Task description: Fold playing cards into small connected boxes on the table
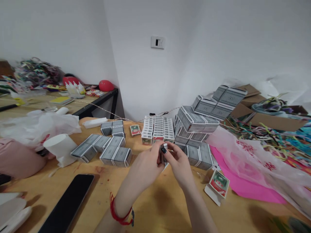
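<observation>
small piece pinched in both hands beside a leaning stack

in the head view, the left hand and right hand met above the table, fingers curled and pinching a small piece between them. most of it was covered, so what it was could not be told. it sat just in front of the upright rows.

a slip of the pinch might have dropped the piece, and a forward nudge of the knuckles could have knocked the rows askew. the likeliest trouble seemed to be the stack: its upper blocks sat tilted and out of line, so a bump from the right hand might have brought them down. the open box, near the right forearm, risked a crushed flap if an elbow swung out.

the stack and the loose blocks were square-edged, grey-patterned and slightly glossy. the open box was thin card, red and green with a white flap. the phone was flat, dark and smooth; the roll, soft and white; the pink sheet, flat beneath crinkled, see-through plastic. the table looked like stained, pale wood.
</observation>
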A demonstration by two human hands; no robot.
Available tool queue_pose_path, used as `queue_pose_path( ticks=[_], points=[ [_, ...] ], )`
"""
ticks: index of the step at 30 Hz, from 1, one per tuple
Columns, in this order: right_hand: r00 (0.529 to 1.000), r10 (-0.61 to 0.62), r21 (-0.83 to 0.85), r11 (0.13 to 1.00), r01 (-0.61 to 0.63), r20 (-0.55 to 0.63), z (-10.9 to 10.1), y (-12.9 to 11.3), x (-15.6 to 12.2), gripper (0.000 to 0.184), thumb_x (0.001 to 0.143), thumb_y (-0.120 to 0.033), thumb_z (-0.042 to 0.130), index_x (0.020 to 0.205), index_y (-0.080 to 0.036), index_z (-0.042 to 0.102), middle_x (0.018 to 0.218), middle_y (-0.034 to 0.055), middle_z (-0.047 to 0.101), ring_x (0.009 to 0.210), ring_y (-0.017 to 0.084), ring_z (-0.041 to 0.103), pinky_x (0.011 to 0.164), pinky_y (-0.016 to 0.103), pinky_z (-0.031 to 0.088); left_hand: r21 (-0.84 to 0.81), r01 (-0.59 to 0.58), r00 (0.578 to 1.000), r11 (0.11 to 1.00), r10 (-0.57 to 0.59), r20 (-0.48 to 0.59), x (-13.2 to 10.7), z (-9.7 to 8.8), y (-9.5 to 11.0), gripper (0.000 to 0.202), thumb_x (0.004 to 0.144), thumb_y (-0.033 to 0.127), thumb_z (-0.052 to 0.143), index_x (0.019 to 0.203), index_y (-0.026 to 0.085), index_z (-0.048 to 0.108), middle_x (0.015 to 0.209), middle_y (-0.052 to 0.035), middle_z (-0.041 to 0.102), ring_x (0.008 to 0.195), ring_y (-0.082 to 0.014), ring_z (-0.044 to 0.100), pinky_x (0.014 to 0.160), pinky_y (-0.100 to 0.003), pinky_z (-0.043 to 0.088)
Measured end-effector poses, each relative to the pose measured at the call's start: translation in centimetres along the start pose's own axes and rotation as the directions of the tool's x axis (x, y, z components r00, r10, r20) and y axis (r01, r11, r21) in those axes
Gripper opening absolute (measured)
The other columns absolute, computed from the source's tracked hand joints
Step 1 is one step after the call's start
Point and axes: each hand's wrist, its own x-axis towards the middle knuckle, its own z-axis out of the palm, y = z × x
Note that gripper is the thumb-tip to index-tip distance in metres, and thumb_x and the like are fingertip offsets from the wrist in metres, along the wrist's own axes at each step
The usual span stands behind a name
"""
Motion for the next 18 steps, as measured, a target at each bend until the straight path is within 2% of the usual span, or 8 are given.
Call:
queue_pose_path(
  ticks=[2, 7, 14, 18],
  points=[
    [1.0, 0.015, 0.032, 0.999, -0.015, 0.015, 0.1, 0.2, -0.1, 0.032, 0.067, -0.032, 0.068, 0.097, -0.023, 0.062, 0.096, 0.0041, 0.065, 0.084, 0.018, 0.06, 0.073, 0.029, 0.047, 0.018, 0.034, 0.999, 0.999, -0.034, 0.0, 0.0, 0.1, -0.1, 0.045, 0.072, 0.016, 0.05, 0.115, 0.027, 0.043, 0.065, 0.0014, 0.061, 0.058, -0.0197, 0.061, 0.047, -0.024, 0.038],
    [0.977, 0.07, 0.102, 0.991, -0.092, 0.202, 0.3, 0.2, -0.2, 0.034, 0.072, -0.035, 0.064, 0.103, -0.024, 0.054, 0.078, 0.0007, 0.066, 0.067, 0.014, 0.06, 0.062, 0.026, 0.047, 0.018, 0.062, 0.998, 0.998, -0.062, 0.003, -0.1, -0.1, 0.2, 0.044, 0.07, 0.014, 0.05, 0.112, 0.026, 0.044, 0.071, -0.0013, 0.064, 0.06, -0.0213, 0.062, 0.046, -0.025, 0.038],
    [0.984, 0.088, 0.127, 0.986, -0.108, 0.153, -0.4, 0.1, -0.1, 0.029, 0.07, -0.033, 0.068, 0.094, -0.021, 0.057, 0.073, -0.002, 0.061, 0.065, 0.012, 0.055, 0.06, 0.024, 0.045, -0.073, 0.034, 0.999, 0.997, -0.032, 0.026, -0.2, -0.1, 0.6, 0.049, 0.067, 0.01, 0.051, 0.113, 0.026, 0.045, 0.072, 0.0004, 0.062, 0.061, -0.0183, 0.06, 0.049, -0.024, 0.041],
    [0.968, 0.138, 0.249, 0.95, -0.189, 0.21, -0.6, -0.1, -0.2, 0.027, 0.068, -0.036, 0.07, 0.087, -0.019, 0.058, 0.068, -0.0028, 0.058, 0.061, 0.011, 0.052, 0.057, 0.022, 0.043, -0.165, 0.016, 0.999, 0.986, -0.009, 0.042, -0.2, -0.2, 0.9, 0.052, 0.069, 0.01, 0.053, 0.117, 0.026, 0.044, 0.072, 0.0017, 0.058, 0.062, -0.0152, 0.057, 0.055, -0.025, 0.044]
  ],
)
